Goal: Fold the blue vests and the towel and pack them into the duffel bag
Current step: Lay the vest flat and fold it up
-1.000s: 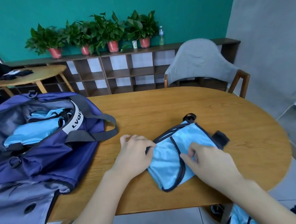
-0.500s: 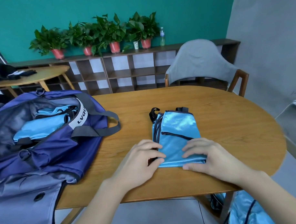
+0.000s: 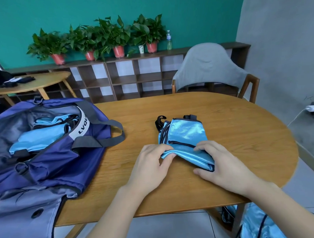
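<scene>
Your left hand (image 3: 150, 165) and right hand (image 3: 223, 166) both pinch the near edge of a folded blue vest (image 3: 185, 135) lying mid-table (image 3: 242, 133), fingers curled over the fabric and lifting its near fold. To the left, the duffel bag (image 3: 52, 158) sits open with folded blue vests (image 3: 37, 137) already inside. By my reading you are well along: this vest needs packing, more blue fabric (image 3: 257, 224) waits below the table's near right edge, and I see no towel.

Folded blue vest (image 3: 185, 135) on table; duffel bag (image 3: 47, 154) open, left.
</scene>
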`<action>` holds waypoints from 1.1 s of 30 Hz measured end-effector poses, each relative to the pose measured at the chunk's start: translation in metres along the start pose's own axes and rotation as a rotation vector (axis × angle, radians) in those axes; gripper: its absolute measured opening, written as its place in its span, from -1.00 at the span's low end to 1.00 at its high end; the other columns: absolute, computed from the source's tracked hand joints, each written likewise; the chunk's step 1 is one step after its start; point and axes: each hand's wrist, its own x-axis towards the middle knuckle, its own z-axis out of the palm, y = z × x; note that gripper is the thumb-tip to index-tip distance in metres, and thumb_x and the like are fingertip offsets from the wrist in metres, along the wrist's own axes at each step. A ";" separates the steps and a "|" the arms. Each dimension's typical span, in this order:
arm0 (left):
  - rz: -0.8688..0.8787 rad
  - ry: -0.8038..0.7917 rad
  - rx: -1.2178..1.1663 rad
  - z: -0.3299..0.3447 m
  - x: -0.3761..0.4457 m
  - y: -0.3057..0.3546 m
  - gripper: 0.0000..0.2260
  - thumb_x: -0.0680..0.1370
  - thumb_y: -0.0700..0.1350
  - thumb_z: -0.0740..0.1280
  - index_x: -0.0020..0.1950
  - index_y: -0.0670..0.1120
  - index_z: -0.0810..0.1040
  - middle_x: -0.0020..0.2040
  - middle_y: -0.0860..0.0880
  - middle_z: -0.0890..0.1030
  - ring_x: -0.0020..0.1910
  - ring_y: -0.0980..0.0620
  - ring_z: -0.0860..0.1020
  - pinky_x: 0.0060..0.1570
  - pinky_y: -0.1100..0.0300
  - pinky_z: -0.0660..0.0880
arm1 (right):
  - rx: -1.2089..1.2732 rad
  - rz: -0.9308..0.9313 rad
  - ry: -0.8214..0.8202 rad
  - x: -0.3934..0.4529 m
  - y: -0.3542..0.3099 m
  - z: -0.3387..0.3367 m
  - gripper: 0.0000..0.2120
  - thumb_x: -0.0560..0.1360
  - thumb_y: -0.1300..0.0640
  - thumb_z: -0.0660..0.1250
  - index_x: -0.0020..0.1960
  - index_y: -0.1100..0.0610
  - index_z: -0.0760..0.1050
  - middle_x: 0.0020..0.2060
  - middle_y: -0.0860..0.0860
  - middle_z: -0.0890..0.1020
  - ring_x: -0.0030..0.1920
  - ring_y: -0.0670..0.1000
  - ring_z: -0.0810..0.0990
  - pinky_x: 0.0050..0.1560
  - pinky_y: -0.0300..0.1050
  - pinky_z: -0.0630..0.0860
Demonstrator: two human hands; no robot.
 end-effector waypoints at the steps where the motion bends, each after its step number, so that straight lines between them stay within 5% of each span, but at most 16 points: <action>1: -0.035 -0.005 -0.029 0.001 0.002 0.001 -0.90 0.61 0.00 0.38 0.09 0.06 0.64 0.02 0.23 0.64 0.06 0.33 0.44 0.12 0.50 0.27 | 0.008 0.015 0.053 0.000 0.002 0.000 -0.61 0.46 -0.07 0.48 0.23 -0.18 0.45 0.22 -0.33 0.46 0.27 -0.23 0.44 0.28 -0.21 0.43; 3: -0.082 0.012 -0.078 0.001 0.006 0.002 -0.89 0.61 0.04 0.36 0.09 0.10 0.64 -0.02 0.25 0.64 0.00 0.26 0.49 0.00 0.48 0.31 | 0.085 0.047 0.167 0.000 0.004 -0.003 -0.76 0.49 0.10 0.46 0.11 -0.11 0.55 0.06 -0.23 0.61 0.10 -0.15 0.58 0.14 -0.13 0.50; 6: -0.098 0.085 -0.162 0.000 0.014 0.005 -0.90 0.60 0.02 0.38 0.06 0.06 0.66 -0.14 0.31 0.62 -0.20 0.28 0.52 -0.18 0.45 0.32 | 0.212 0.094 0.248 -0.001 0.001 -0.015 -0.92 0.53 0.04 0.44 0.02 -0.08 0.61 -0.14 -0.13 0.69 -0.10 -0.10 0.64 0.00 -0.16 0.50; 9: -0.125 0.133 -0.229 -0.003 0.019 0.011 -0.92 0.58 -0.05 0.42 0.03 0.01 0.69 -0.25 0.35 0.59 -0.36 0.26 0.48 -0.28 0.46 0.30 | 0.491 0.146 0.262 -0.001 -0.006 -0.025 -0.88 0.52 0.05 0.44 0.05 0.00 0.64 -0.12 -0.11 0.73 -0.05 -0.12 0.69 -0.04 -0.31 0.54; 13: -0.168 0.176 -0.317 -0.007 0.028 0.023 -0.92 0.57 -0.07 0.45 -0.03 0.13 0.67 -0.16 0.25 0.67 -0.23 0.12 0.61 -0.24 0.35 0.44 | 0.723 0.180 0.289 0.004 -0.011 -0.031 -0.85 0.53 0.10 0.42 0.08 0.08 0.62 -0.11 -0.02 0.74 -0.05 -0.06 0.72 -0.11 -0.29 0.57; 18: -0.229 0.083 -0.105 0.001 0.037 0.009 -0.91 0.56 0.04 0.44 0.06 0.15 0.67 -0.29 0.31 0.54 -0.31 0.25 0.49 -0.28 0.40 0.32 | 0.447 0.308 0.308 0.019 0.004 -0.020 -0.82 0.52 -0.10 0.42 0.11 -0.13 0.57 -0.17 -0.05 0.71 -0.20 0.00 0.70 -0.11 -0.03 0.61; 21: -0.206 -0.015 0.082 0.007 0.042 -0.002 -0.87 0.57 -0.03 0.44 0.10 0.15 0.67 -0.08 0.23 0.55 -0.08 0.19 0.49 -0.02 0.16 0.40 | 0.258 0.329 0.318 0.029 0.013 -0.010 -0.79 0.51 -0.17 0.40 0.10 -0.13 0.61 -0.17 -0.16 0.65 -0.32 -0.10 0.62 -0.22 -0.06 0.57; 23: -0.110 -0.054 0.218 0.009 0.043 -0.005 -0.80 0.57 -0.13 0.43 0.10 0.15 0.67 0.10 0.19 0.57 0.18 0.10 0.44 0.15 0.07 0.25 | 0.156 0.342 0.287 0.036 0.016 -0.005 -0.75 0.51 -0.22 0.38 0.11 -0.13 0.61 -0.16 -0.20 0.62 -0.31 -0.12 0.60 -0.24 -0.03 0.59; 26: 0.064 -0.187 0.211 0.010 0.046 -0.004 -0.67 0.57 -0.27 0.36 0.08 0.18 0.69 0.25 0.17 0.57 0.28 0.12 0.44 0.27 0.00 0.19 | 0.033 0.390 0.230 0.046 0.019 -0.002 -0.71 0.49 -0.27 0.37 0.10 -0.14 0.60 -0.15 -0.24 0.59 -0.21 -0.15 0.58 -0.24 -0.12 0.52; 29: 0.036 -0.377 0.176 0.012 0.046 0.004 -0.74 0.63 -0.12 0.29 0.13 0.22 0.68 0.36 0.19 0.51 0.28 0.21 0.42 0.36 0.09 0.13 | 0.024 0.444 0.229 0.052 0.019 -0.003 -0.71 0.46 -0.30 0.39 0.06 -0.16 0.59 -0.15 -0.26 0.59 -0.13 -0.14 0.58 -0.19 -0.12 0.50; 33: -0.087 -0.407 0.316 0.012 0.044 0.011 -0.75 0.64 0.08 0.23 0.25 0.26 0.61 0.40 0.19 0.47 0.32 0.14 0.42 0.29 0.08 0.26 | 0.052 0.455 0.293 0.051 0.020 -0.005 -0.71 0.50 -0.29 0.34 0.08 -0.13 0.56 -0.15 -0.25 0.62 -0.17 -0.13 0.59 -0.12 -0.05 0.57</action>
